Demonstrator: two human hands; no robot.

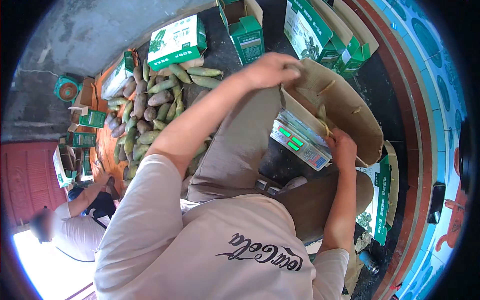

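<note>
An opened brown cardboard box (367,127) rests tilted over a digital scale (300,142) with lit green displays. My left hand (275,70) reaches across to the box's far left corner, its fingers bent over the edge. Closer to me, my right hand (343,150) is closed on the near rim of the same box. Thin pale tips, perhaps radish roots, show inside against the cardboard; most of the box's contents are hidden. To the left, a big heap of green and brownish radishes (161,98) lies beyond my left forearm.
A white-and-green carton (177,42) lies beside the heap. More open green cartons (247,40) stand at the far side, and another carton (382,200) is to my right. At the left, a co-worker (80,225) bends toward the heap. A blue bottle (369,262) lies at lower right.
</note>
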